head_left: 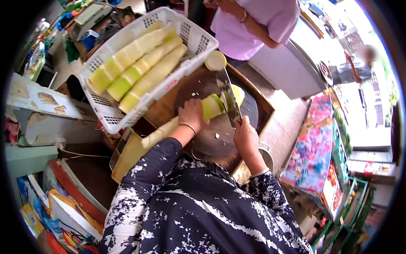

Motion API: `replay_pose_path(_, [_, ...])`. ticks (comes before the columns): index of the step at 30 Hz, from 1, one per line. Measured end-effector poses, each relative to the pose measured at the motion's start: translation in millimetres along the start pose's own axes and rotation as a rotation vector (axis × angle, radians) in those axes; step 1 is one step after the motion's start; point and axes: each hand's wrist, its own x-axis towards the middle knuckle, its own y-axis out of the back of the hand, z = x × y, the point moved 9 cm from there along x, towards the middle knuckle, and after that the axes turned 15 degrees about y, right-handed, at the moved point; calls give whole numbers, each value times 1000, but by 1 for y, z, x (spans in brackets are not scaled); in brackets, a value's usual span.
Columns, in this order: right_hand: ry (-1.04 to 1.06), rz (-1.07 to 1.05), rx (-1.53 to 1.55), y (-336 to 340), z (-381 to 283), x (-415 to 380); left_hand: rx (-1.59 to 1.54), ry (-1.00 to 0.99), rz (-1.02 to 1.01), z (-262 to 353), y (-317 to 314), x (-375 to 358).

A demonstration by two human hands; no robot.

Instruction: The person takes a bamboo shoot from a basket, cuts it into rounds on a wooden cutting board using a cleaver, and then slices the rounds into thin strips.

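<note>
Black-and-white patterned clothing (211, 211) covers my front and my 2 arms, nearest of all. Beyond it, my left hand (191, 112) bears down on 1 pale green stalk (210, 109), the fingers curled over it and grasping it. That stalk lies on 1 round dark chopping board (209, 144), set within 1 wooden-rimmed desk (265, 111). Its long axis runs slantwise: the thick, green, cut end points away from me and to the right, towards the blade, while the slimmer, whitish end points back and to the left, passing by my left wrist and out past the board's edge.

My right hand (246, 134) has its fingers clenched round the handle of 1 cleaver (226, 82). The blade points away from me, leaning slightly left, and crosses at the stalk's cut end; I cannot tell whether its edge touches. On the blade's right shows 1 cut piece (240, 95), and 1 round chunk (215, 60) sits by its far tip, near the basket's corner. At least 2 small white scraps (217, 135) lie on the board.

To the left stands 1 white plastic basket (179, 78) with at least 3 more stalks (144, 67) side by side, slanting likewise, but with their thick green ends pointing back and left. Across from me stands 1 person in a lilac shirt (253, 25).
</note>
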Motion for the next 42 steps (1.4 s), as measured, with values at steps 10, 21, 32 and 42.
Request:
replay_pose_path(10, [98,-45,16,10,-14,-15,-3,-31,66,1,-3,0])
replay_pose_path(21, [105,-158,-21,12,-25,-2,-37,-55,74,0,-2,1])
replay_pose_path(32, [111,-310,-14,9,-31,23,-38,-54,39,2,-1,3])
replay_pose_path(42, [48,-349,-67,-24,-32,38,-137,-48,6,-3,3,7])
